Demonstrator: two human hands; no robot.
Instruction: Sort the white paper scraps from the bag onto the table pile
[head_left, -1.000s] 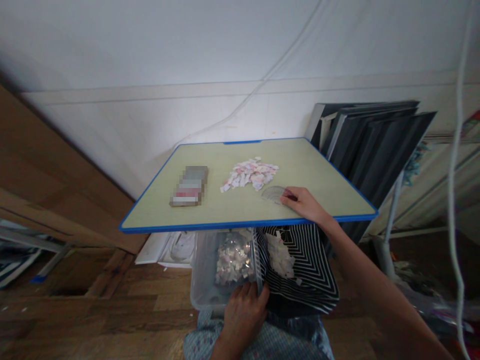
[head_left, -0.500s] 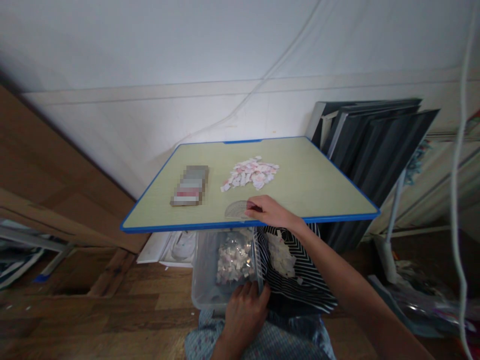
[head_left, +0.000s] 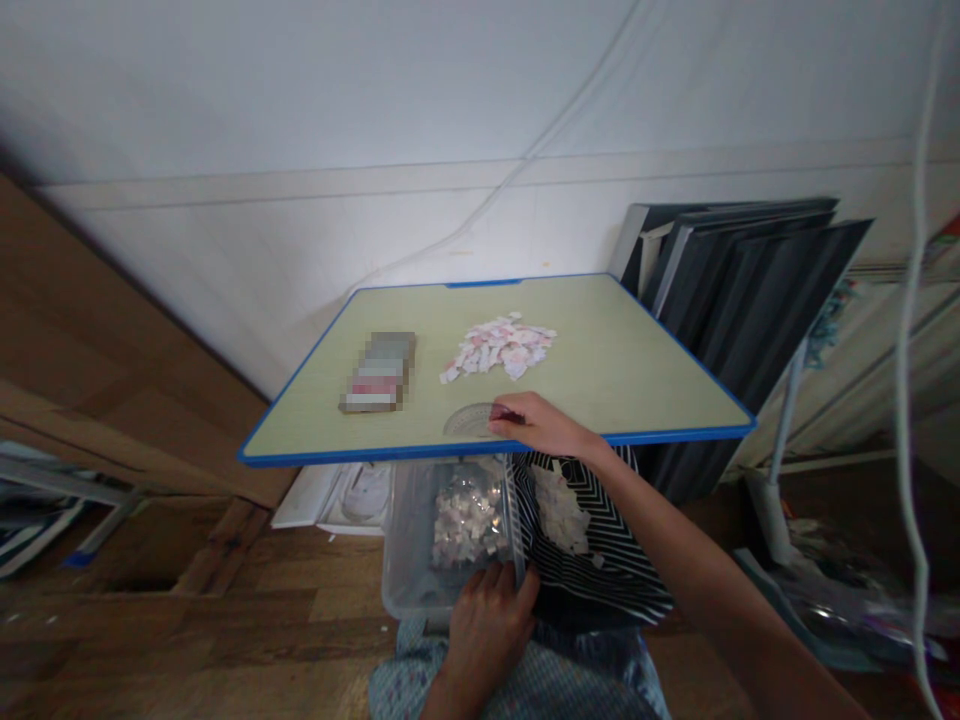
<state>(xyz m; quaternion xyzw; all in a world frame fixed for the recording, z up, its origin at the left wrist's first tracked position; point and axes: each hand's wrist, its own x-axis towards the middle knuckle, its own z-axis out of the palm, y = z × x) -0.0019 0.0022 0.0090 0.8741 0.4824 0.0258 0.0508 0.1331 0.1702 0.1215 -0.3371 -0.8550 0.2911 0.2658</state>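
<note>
My right hand (head_left: 538,420) is closed at the front edge of the small table (head_left: 630,370), pinching a clear half-round protractor (head_left: 466,420). Something dark red shows at its fingertips. The protractor lies over the tabletop, in front of a loose heap of small pinkish-white paper pieces (head_left: 502,345). Below the table, my left hand (head_left: 493,615) is closed on the near right rim of a clear plastic bin (head_left: 409,560). More paper bits (head_left: 469,520) lie inside that bin. Against its right side sits a black-and-white striped bag (head_left: 630,570) with pale scraps (head_left: 562,510) in it.
A blurred-out block-shaped object (head_left: 379,372) lies on the table's left part. Dark flat panels (head_left: 742,270) lean on the wall at right. A white cable (head_left: 915,350) hangs at far right. Cardboard (head_left: 112,350) stands at left, and white papers (head_left: 337,495) lie under the table.
The protractor reaches slightly farther left from my right hand. Both hands stay nearly where they were, and the view has shifted a little.
</note>
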